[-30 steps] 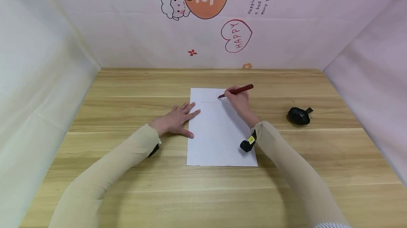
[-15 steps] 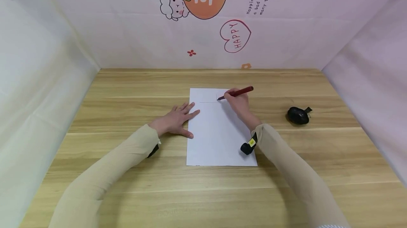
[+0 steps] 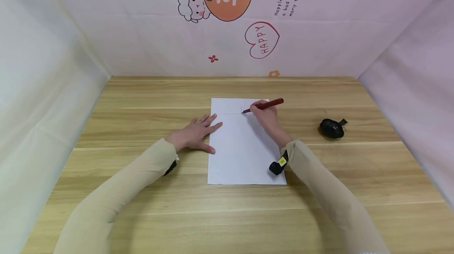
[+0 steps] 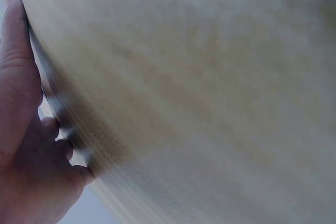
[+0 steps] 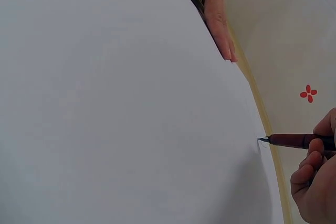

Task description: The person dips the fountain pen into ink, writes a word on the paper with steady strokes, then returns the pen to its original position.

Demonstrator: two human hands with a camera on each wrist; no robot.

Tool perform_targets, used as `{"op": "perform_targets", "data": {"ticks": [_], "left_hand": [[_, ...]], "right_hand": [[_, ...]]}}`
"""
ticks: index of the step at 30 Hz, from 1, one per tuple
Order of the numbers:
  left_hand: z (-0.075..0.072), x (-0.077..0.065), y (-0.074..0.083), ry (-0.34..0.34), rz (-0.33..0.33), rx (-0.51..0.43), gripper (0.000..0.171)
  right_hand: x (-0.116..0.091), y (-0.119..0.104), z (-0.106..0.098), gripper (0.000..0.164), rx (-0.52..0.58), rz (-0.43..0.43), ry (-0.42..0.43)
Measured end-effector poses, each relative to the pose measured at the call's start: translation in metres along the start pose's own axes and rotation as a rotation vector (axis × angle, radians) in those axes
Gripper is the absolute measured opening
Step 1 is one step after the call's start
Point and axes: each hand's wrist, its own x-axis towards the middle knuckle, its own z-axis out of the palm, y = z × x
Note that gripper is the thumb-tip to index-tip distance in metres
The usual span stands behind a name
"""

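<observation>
A white sheet of paper (image 3: 241,151) lies on the wooden table, with a thin horizontal line and a short vertical line near its top. My right hand (image 3: 267,117) pinches a dark red fountain pen (image 3: 271,103), its metal nib touching the paper where the two lines meet. In the right wrist view the nib of the fountain pen (image 5: 289,140) shows close to the sheet's far edge. My left hand (image 3: 194,134) rests with spread fingers on the paper's left edge, thumb and fingertips on the sheet. The left wrist view shows the left hand (image 4: 26,114) at its left side.
A black rounded object (image 3: 331,128) with a small tab sits on the table to the right. White curtains (image 3: 159,45) with printed cartoons and lettering enclose the table's back and sides. Wrist cameras are strapped to both sleeves; the right one (image 3: 276,168) hangs over the paper.
My right hand has drawn the pen slightly downward, lengthening the short vertical line to the horizontal one. My left hand stays in place on the paper.
</observation>
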Motion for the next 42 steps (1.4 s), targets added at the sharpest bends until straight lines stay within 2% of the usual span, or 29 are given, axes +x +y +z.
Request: {"op": "perform_targets", "data": {"ticks": [19,35,42], "left_hand": [[-0.003,-0.003,0.002,0.016,0.024,0.003,0.096],[-0.003,-0.003,0.001,0.006,0.012,0.010,0.097],[-0.003,-0.003,0.002,0.022,0.029,0.008,0.097]], "right_hand": [[-0.007,0.003,-0.003,0.021,-0.042,-0.015,0.001],[-0.017,0.003,-0.005,0.020,-0.026,0.007,-0.024],[-0.021,0.005,-0.005,0.021,-0.020,0.019,-0.036]]}}
